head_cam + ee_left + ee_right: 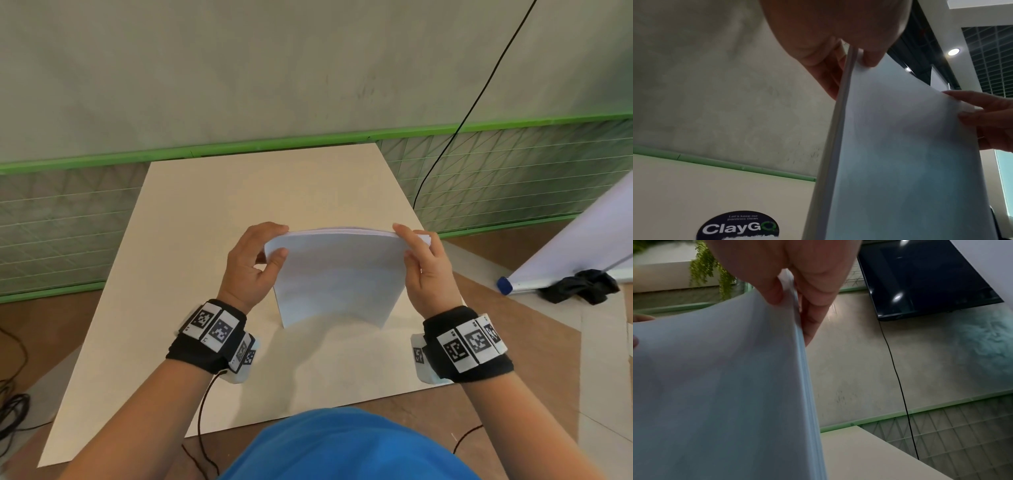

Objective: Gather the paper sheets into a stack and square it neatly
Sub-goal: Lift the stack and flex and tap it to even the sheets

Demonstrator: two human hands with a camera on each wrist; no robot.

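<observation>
A stack of white paper sheets (337, 277) stands upright on its lower edge over the cream table (212, 212), its top bowed slightly. My left hand (257, 260) pinches the stack's upper left corner, thumb on the near face and fingers behind. My right hand (423, 260) pinches the upper right corner the same way. The left wrist view shows the stack's side edge (840, 113) held under my left hand (851, 53), with my right hand's fingers (986, 113) beyond. In the right wrist view my right hand (795, 293) grips the stack (719, 386).
A round dark ClayGo sticker (737, 227) lies on the table. A black cable (455, 133) hangs down the wall at the back right. On the floor to the right are a rolled white banner (582, 246) and a black cloth (582, 286). Dark cables (13, 411) lie at the left.
</observation>
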